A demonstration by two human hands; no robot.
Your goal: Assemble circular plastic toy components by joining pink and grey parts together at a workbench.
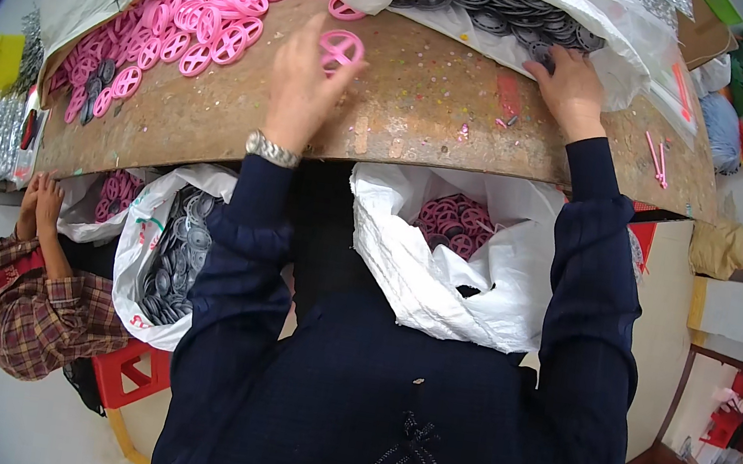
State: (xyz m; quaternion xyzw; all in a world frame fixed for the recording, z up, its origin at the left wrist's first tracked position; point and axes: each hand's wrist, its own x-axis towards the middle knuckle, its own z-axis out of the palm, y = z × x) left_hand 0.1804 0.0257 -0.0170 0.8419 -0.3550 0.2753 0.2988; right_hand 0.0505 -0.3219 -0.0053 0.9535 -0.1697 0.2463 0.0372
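Navy cloth of the person's top (389,369) fills the near middle. Beyond it, a pink wheel (341,52) sits over the table (408,113), between the thumb and fingers of the left hand (302,87). Its flat face turns up to the camera; nearly round, it shows no clear long axis, and its crossed spokes slant slightly. It looks glossy, bright pink and open between the spokes. The left hand is blurred and loosely spread; I cannot tell whether it grips the wheel.

Farther right, the right hand (573,91) has half-bent fingers touching grey discs (492,5) at the mouth of a far white bag (622,68); whether it grips one, I cannot tell. Far left lies a pink pile (197,14) of like wheels. Pink sticks (657,159) lie to the right. Near the table edge hangs a near white bag (494,313) with pink wheels inside. At left, a seated co-worker (62,311) has both hands raised together.
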